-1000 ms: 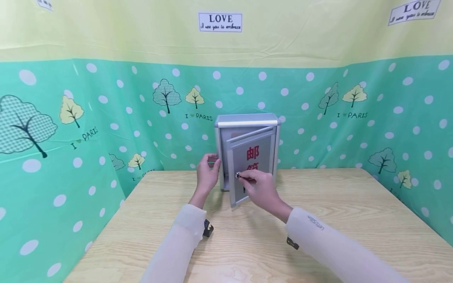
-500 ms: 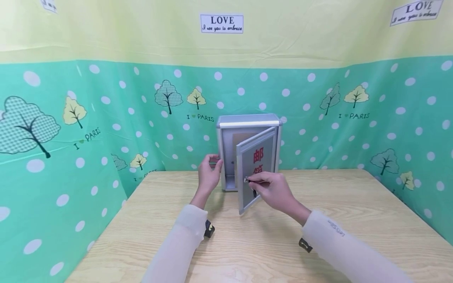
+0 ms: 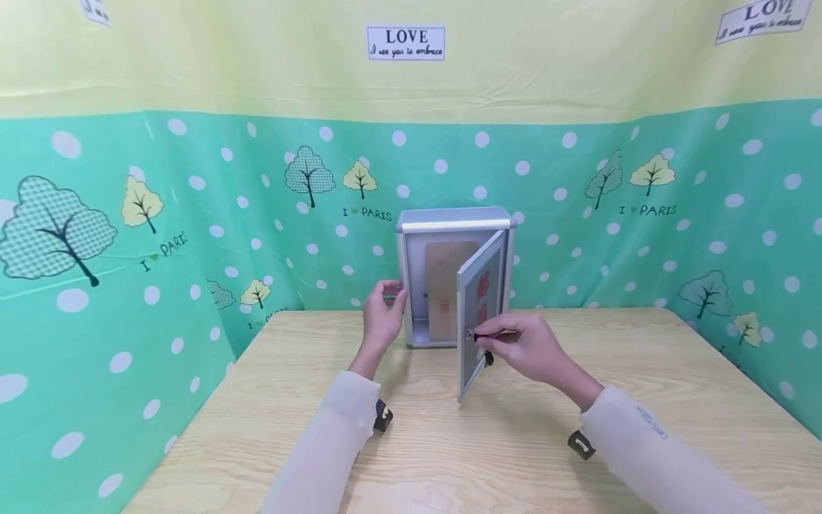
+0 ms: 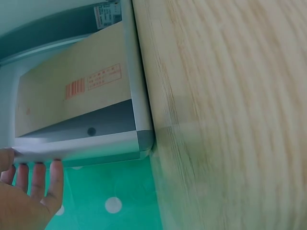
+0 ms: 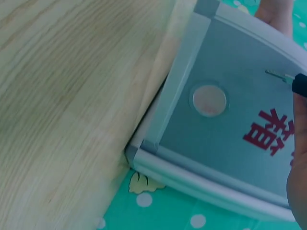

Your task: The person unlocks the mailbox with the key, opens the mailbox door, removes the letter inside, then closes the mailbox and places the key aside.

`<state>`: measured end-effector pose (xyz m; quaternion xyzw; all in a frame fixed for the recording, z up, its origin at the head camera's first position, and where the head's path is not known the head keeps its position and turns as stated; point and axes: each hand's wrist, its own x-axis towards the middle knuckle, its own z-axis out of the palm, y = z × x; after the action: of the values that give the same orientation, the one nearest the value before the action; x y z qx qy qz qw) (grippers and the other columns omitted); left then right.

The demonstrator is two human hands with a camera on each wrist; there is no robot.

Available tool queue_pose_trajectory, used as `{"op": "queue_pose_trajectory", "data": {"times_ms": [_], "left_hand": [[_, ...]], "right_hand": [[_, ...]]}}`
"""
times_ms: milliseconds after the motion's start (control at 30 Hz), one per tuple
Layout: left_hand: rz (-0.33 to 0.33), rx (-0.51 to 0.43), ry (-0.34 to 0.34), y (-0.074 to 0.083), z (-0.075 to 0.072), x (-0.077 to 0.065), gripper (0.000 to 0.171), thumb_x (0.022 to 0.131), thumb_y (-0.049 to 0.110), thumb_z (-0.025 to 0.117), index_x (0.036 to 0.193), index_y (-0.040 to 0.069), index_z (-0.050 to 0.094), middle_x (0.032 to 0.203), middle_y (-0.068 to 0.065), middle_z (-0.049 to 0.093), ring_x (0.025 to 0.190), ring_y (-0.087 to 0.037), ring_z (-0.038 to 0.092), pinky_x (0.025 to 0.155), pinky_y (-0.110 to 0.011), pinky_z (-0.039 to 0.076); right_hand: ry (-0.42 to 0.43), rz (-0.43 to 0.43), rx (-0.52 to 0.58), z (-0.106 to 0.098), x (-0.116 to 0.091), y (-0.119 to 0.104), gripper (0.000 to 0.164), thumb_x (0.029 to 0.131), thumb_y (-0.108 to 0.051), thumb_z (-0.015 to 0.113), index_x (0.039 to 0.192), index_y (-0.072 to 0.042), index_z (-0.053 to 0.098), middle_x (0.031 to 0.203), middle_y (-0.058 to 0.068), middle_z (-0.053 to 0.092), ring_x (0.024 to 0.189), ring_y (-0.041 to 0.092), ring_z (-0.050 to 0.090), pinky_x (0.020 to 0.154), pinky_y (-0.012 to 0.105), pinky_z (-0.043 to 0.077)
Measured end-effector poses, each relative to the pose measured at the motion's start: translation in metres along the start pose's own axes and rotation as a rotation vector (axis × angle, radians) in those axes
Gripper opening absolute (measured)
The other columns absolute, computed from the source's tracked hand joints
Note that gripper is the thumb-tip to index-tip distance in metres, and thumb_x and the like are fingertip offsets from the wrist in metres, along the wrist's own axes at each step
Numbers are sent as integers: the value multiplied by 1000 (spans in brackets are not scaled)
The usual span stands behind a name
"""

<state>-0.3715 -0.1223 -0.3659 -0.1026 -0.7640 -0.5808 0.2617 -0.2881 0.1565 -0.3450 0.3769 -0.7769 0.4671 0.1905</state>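
Observation:
A silver metal mailbox (image 3: 457, 215) stands upright at the back of the table, its door (image 3: 471, 314) swung outward on the right side. Red Chinese characters mark the door's grey face. With thumb and fingers, my right hand (image 3: 529, 348) pinches a black-headed key at the door's lock (image 3: 471, 334); a second black key (image 3: 489, 358) hangs below. My left hand (image 3: 383, 318) holds the mailbox's left side, thumb at the front rim and fingertips against the side wall (image 4: 76, 146). Inside leans a brown envelope (image 4: 72, 81) with red print, its right part hidden by the door.
The mailbox stands on a wood-grain table (image 3: 411, 442). Behind and to both sides hangs a green and yellow curtain (image 3: 321, 235) with dots and trees. Black wrist straps (image 3: 383, 415) show at both sleeves. The door has a round window (image 5: 209, 100).
My right hand has pulled the door further outward to the right by the key, uncovering the brown envelope. My left hand stays at the mailbox's left side.

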Motion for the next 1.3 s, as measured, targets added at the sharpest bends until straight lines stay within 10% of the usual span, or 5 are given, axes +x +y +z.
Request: {"op": "queue_pose_trajectory", "data": {"times_ms": [1300], "left_hand": [[-5, 6, -2, 0, 0, 1, 26, 102, 11, 64, 125, 0, 60, 112, -15, 66, 98, -31, 68, 78, -34, 63]], "right_hand": [[-65, 184, 178, -63, -30, 20, 15, 88, 4, 76, 104, 5, 77, 105, 9, 78, 92, 14, 75, 76, 35, 64]]}}
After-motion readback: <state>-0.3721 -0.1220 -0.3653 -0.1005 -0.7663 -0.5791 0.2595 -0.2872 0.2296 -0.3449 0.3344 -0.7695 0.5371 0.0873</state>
